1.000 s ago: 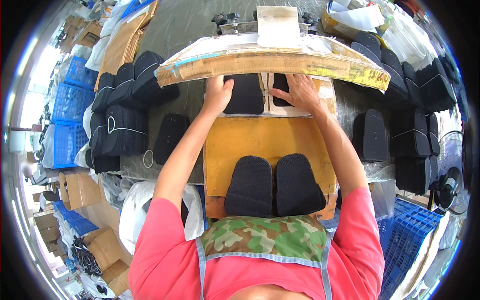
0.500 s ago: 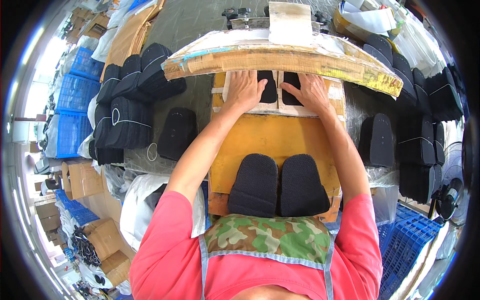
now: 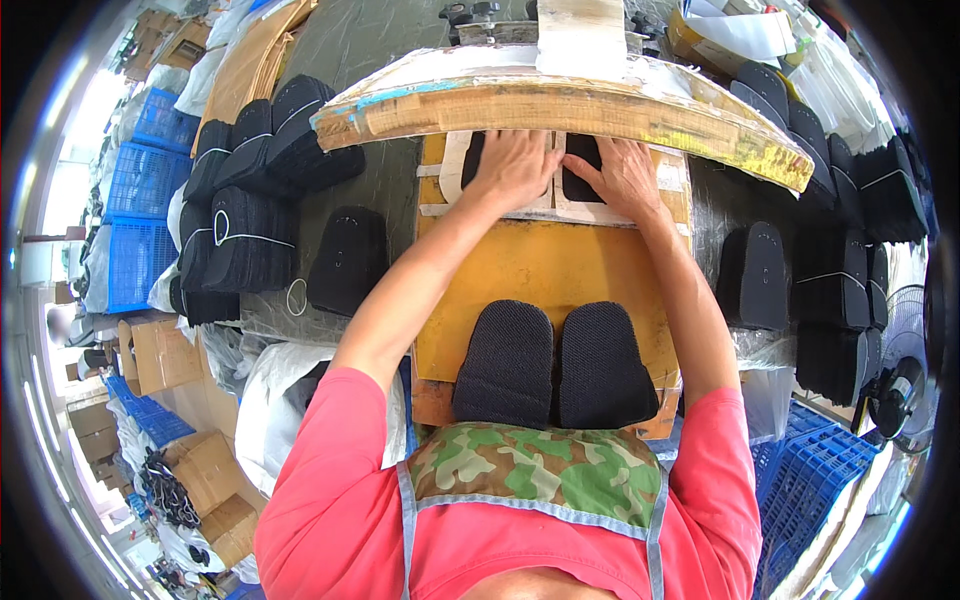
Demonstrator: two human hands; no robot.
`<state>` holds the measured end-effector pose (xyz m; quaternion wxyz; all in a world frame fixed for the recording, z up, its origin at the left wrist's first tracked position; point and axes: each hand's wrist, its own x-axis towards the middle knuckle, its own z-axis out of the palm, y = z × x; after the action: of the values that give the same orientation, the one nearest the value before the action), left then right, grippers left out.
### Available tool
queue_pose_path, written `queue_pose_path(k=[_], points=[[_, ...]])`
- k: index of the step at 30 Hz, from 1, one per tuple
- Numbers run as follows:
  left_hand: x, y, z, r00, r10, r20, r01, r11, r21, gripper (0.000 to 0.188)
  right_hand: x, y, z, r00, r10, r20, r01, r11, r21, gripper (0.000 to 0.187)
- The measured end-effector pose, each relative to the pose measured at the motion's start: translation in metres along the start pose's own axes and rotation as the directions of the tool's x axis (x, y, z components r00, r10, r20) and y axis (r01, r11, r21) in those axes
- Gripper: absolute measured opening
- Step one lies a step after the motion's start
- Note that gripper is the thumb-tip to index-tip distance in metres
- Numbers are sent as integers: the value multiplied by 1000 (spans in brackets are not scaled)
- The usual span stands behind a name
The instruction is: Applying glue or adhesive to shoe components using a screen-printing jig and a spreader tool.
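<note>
My left hand (image 3: 515,168) lies flat with its fingers stretched out, across a black shoe insole (image 3: 472,165) set in a pale template (image 3: 451,168). Beside it, my right hand (image 3: 625,182) rests open on a second black insole (image 3: 581,186) in the same template. The fingertips of both hands are partly hidden under a tilted wooden frame (image 3: 560,113). Beneath the template is a yellow-brown board (image 3: 500,255). On its near end, close to my apron, lie two more black textured insoles, the left one (image 3: 505,360) and the right one (image 3: 604,360), side by side.
Tied stacks of black insoles (image 3: 250,240) stand on the left, with a loose pile (image 3: 348,262) nearer the board. More stacks (image 3: 832,275) and another pile (image 3: 752,275) are on the right. Blue crates (image 3: 815,480), cartons and a fan (image 3: 900,390) surround the table.
My left hand has shifted right, from the left edge of its insole to the inner side, uncovering the insole's left part. My right hand stays nearly in place.
</note>
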<state>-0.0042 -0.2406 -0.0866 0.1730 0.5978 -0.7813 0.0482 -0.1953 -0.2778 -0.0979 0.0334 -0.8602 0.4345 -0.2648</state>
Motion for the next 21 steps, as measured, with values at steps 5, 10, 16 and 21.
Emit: queue_pose_path(k=[5, 10, 16, 21], points=[[-8, -2, 11, 999, 25, -32, -25, 1000, 3, 57, -1, 4, 2, 1000, 7, -1, -7, 1000, 26, 66], [-9, -23, -1, 991, -33, 127, 54, 985, -166, 54, -3, 8, 2, 997, -70, 31, 72, 996, -44, 72], [-11, -23, -2, 991, -81, 108, 84, 996, -19, 51, -8, 11, -6, 994, -39, 103, 44, 998, -53, 74], [-12, -24, -8, 985, -73, 156, 88, 992, -90, 51, -12, 12, -10, 998, -59, -29, 58, 997, -43, 72]])
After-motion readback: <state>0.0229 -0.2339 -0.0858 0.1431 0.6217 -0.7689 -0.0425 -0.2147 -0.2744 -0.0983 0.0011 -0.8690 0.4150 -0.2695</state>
